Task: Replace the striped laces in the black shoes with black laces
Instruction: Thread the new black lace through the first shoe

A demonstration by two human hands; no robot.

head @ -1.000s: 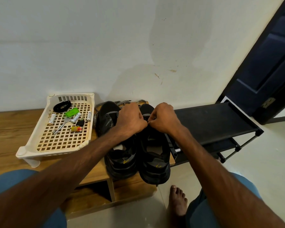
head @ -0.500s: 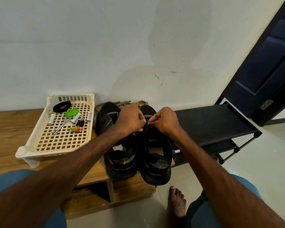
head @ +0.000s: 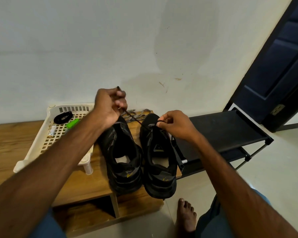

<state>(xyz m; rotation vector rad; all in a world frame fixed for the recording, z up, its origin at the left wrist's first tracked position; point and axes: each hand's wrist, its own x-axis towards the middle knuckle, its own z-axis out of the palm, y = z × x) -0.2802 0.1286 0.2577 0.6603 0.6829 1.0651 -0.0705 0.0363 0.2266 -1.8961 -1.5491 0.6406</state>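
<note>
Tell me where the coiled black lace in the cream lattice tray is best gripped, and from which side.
Pinch the coiled black lace across one side of its oval, taking all strands, coming down from above. It lies flat on the cream plastic lattice tray near the slotted back wall, so a sideways approach looks blocked, and gripping every strand probably keeps it coiled.

My camera rides on my head, facing forward and down from close above; the pair of black mesh shoes (head: 120,148) on the low wooden bench (head: 15,140) sits mid-frame, pale plaster wall (head: 93,48) beyond.
</note>
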